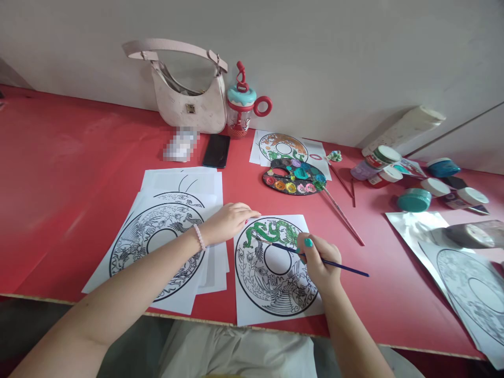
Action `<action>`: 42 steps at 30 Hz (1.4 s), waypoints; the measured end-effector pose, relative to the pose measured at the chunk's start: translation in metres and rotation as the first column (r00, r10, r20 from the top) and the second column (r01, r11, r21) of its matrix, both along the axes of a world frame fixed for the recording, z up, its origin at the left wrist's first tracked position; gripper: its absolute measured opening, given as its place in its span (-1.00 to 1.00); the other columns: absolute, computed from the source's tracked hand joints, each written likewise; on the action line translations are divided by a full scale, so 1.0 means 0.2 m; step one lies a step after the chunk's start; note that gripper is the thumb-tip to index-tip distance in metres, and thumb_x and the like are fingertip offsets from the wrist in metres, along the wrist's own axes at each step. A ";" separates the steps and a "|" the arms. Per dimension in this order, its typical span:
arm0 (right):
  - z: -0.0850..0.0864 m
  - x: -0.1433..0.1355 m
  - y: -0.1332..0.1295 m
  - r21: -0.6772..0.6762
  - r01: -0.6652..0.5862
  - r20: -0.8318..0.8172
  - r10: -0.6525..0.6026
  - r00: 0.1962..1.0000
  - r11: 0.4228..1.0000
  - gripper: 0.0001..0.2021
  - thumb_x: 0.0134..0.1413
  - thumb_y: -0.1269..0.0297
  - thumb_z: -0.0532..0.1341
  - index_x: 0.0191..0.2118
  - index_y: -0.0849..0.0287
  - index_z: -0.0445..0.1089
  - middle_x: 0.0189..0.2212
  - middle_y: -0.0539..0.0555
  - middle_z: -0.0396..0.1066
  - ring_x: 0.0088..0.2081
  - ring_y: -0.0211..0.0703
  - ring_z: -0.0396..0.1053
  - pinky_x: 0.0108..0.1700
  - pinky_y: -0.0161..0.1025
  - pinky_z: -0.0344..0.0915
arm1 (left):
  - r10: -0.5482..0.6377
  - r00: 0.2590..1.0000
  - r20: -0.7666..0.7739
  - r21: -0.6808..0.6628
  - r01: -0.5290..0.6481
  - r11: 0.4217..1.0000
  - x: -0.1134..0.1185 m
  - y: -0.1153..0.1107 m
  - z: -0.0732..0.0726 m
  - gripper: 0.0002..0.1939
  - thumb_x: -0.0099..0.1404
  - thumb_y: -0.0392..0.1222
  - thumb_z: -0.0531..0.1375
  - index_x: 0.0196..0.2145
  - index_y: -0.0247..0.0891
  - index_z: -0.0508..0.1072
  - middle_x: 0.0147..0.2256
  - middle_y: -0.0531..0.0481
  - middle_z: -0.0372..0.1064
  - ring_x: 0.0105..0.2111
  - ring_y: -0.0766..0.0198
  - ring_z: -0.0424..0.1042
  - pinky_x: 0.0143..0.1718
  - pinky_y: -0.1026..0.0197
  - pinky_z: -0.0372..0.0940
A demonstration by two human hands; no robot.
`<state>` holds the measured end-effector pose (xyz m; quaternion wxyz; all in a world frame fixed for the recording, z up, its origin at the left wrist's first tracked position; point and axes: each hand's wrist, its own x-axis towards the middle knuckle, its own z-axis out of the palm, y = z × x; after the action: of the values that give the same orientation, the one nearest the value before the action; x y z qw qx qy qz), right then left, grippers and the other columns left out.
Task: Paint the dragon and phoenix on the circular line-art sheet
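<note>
Right hand (319, 258) pinches paintbrush (346, 269) | left hand (228, 222) loosely extended, sheet's (277, 263) edge | palette (298, 180): multicoloured paint (290, 187)

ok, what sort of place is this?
Probably an art or craft workspace: a paint palette, paint jars and a partly green-painted line drawing under the right hand's brush, all on a red table.

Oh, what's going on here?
A person is painting a printed round design. Their right hand holds a blue paintbrush, its tip at the green dragon near the top of the sheet. The left hand is at that sheet's upper left corner. The birds below are uncoloured. Beyond the sheet is a palette of paints, and more printed sheets lie to the left.
</note>
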<state>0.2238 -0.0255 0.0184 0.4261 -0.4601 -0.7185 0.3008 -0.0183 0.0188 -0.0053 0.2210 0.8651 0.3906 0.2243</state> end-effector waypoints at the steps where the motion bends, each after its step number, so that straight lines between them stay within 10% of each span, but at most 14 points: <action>1: 0.00 0.00 0.00 0.007 -0.012 -0.006 0.012 1.000 1.000 -0.61 0.24 0.18 -0.02 -0.61 0.15 0.10 -0.70 -0.04 0.07 -0.66 -0.35 0.04 -0.63 -0.33 -0.04 | -0.001 1.000 0.004 0.002 0.001 1.000 0.00 0.00 0.00 -0.59 0.29 -0.50 0.01 0.02 -0.19 0.33 -0.09 -0.04 0.39 -0.05 0.25 0.34 0.02 0.09 0.28; 29: 0.01 0.01 -0.01 0.019 0.036 -0.028 -0.035 0.999 0.999 -0.57 0.24 0.15 -0.01 -0.65 0.15 0.07 -0.70 -0.04 0.07 -0.67 -0.36 0.00 -0.62 -0.31 -0.06 | 0.004 1.000 0.014 0.018 -0.005 1.000 0.01 0.00 0.01 -0.61 0.28 -0.49 0.00 -0.01 -0.20 0.36 -0.10 -0.04 0.40 -0.07 0.26 0.35 0.02 0.10 0.29; 42: -0.01 0.01 0.01 -0.005 -0.003 -0.455 0.000 0.890 1.000 -0.61 0.20 0.18 0.04 -0.64 0.16 0.18 -0.77 -0.08 0.01 -0.69 -0.33 -0.01 -0.60 -0.28 -0.10 | 0.011 1.000 -0.004 0.019 -0.011 1.000 0.01 0.00 0.01 -0.63 0.28 -0.49 0.01 -0.02 -0.23 0.36 -0.11 -0.06 0.39 -0.08 0.25 0.36 0.00 0.11 0.29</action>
<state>0.2262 -0.0244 0.0158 0.5811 -0.3775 -0.5982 0.4024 -0.0168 0.0184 -0.0023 0.2110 0.8654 0.3935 0.2275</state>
